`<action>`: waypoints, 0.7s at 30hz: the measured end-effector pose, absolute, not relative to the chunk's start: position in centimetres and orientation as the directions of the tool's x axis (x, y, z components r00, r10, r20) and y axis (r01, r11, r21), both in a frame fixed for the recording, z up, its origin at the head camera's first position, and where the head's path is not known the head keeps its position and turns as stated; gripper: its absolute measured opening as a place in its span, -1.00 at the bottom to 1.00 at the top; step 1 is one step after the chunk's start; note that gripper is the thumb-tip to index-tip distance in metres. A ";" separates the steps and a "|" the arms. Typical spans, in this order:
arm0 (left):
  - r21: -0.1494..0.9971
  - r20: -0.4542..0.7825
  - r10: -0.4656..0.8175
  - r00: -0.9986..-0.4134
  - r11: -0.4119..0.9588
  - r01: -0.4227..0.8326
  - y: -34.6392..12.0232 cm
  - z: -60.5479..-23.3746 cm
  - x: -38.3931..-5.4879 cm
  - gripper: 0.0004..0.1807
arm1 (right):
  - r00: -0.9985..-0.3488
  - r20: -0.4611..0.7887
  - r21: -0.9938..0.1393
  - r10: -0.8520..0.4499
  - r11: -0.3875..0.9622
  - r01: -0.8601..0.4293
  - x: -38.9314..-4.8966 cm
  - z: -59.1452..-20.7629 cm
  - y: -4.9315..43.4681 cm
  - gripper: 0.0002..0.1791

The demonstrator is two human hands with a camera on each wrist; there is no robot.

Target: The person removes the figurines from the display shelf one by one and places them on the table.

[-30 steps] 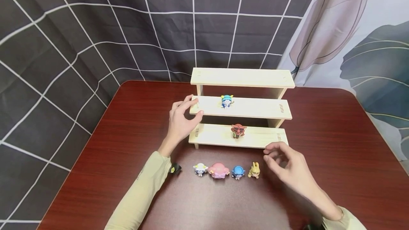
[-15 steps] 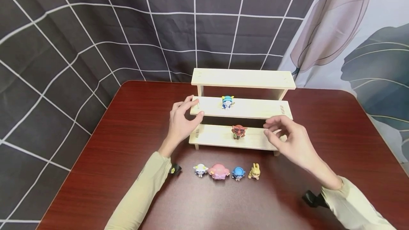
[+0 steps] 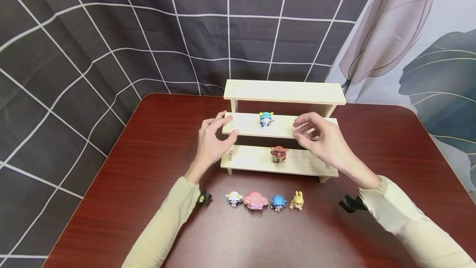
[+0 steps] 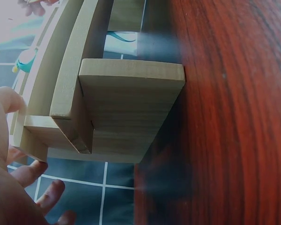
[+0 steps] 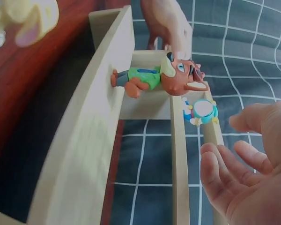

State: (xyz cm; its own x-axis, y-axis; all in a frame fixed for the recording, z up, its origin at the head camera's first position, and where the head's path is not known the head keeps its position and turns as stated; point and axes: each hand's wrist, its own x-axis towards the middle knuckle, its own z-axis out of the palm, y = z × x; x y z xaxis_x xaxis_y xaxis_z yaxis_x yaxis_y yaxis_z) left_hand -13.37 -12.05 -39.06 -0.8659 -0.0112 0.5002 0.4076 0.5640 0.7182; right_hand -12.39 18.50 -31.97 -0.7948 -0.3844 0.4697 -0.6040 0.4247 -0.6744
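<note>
Head view: shelf [image 3: 247,127] on table [image 3: 160,131]; left hand [image 3: 213,142] grips its middle tier's left end; right hand [image 3: 322,139], empty, near that tier's right half. Left wrist view: fingertips [image 4: 39,167] touch that end. Right wrist view: thumb and fingers apart.

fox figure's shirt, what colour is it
The fox figure's shirt is green, seen best in the right wrist view.

Both hands bare, left hand [image 3: 213,142] and right hand [image 3: 326,139]. Behind each, long pale khaki sleeve: left sleeve [image 3: 163,222], right sleeve [image 3: 409,214]. Black gadget [image 3: 205,197] beside left cuff, yellow-green mark [image 3: 202,198]; another black gadget [image 3: 349,204] beside right cuff.
</note>
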 end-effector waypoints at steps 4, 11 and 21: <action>0.720 0.496 -0.010 -0.868 0.563 0.405 -12.0 -39.1 -13.4 -0.52 | -0.787 0.466 -0.668 -0.404 0.423 -0.612 -13.3 -31.7 17.8 -0.64; 0.724 0.486 -0.011 -0.874 0.565 0.396 -12.0 -39.2 -13.5 -0.52 | -0.796 0.436 -0.653 -0.421 0.461 -0.601 -14.7 -31.6 16.8 -0.68; 0.718 0.501 -0.010 -0.866 0.564 0.409 -12.1 -39.3 -13.6 -0.53 | -0.783 0.427 -0.658 -0.453 0.438 -0.612 -15.9 -31.5 15.3 -0.67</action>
State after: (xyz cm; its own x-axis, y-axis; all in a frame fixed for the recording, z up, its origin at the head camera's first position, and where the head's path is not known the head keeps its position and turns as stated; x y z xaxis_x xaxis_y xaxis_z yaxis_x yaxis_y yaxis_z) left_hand -13.55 -12.13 -39.28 -0.8656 -0.0099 0.5006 0.4086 0.5640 0.7176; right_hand -15.95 15.32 -31.55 -0.7829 -0.4528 0.4266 -0.6121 0.4384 -0.6581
